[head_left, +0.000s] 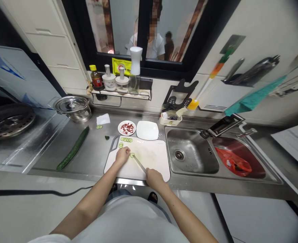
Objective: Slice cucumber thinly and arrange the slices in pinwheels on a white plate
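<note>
White shirt (131, 219) nearest | cutting board (154, 165) beyond | whole cucumber (74, 150) left of it — uncut | right hand (154, 178), fingers wrapped round knife (139, 163) | left hand (123, 155) curled, cannot tell if holding | cucumber slices (127, 139) on board — slicing apparently partway

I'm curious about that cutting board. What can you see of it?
The cutting board is a pale, rounded rectangle, seemingly plastic, with grey edging and a grey loop handle at its far left corner. It lies flat on the metal counter, beside the sink. Cucumber slices rest on its left half. The left hand and a knife in the right hand are over it; contact is unclear.
</note>
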Demonstrator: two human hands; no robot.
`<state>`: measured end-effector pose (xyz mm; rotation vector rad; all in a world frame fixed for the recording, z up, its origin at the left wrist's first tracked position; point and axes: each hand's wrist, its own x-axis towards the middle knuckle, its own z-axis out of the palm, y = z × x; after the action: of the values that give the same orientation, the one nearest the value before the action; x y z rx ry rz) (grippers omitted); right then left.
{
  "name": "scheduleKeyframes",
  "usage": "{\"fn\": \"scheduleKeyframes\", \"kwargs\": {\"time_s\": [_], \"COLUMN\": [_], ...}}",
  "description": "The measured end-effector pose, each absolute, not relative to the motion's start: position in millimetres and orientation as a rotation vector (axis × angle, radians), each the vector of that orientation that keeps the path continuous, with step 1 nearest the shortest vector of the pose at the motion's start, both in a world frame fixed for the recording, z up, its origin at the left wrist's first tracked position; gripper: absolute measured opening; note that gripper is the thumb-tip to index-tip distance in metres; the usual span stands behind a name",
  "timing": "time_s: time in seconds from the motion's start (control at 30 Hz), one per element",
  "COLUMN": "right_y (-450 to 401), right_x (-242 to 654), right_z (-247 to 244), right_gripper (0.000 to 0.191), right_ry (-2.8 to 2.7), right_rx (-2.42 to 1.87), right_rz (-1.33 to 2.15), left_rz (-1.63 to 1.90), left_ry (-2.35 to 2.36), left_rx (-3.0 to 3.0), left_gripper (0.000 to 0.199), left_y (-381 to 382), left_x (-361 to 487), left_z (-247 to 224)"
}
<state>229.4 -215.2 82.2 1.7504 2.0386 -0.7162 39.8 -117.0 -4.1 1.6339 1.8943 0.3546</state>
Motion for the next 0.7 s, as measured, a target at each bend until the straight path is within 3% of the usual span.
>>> {"fn": "scheduleKeyframes", "kwargs": {"time_s": [0.7], "right_y": [-208.5], "right_x": [226.1], "right_z": [75.2], "right_gripper": [0.032], "right_ry": [2.052], "right_rx": [1.731], "right_rz": [-0.729], "left_rz": [0.313], "left_ry": [1.889], "left_rx": [1.632], "left_gripper": [0.018], "left_y": [-112.6], "left_x": [38.4], "left_z": [1.2]}}
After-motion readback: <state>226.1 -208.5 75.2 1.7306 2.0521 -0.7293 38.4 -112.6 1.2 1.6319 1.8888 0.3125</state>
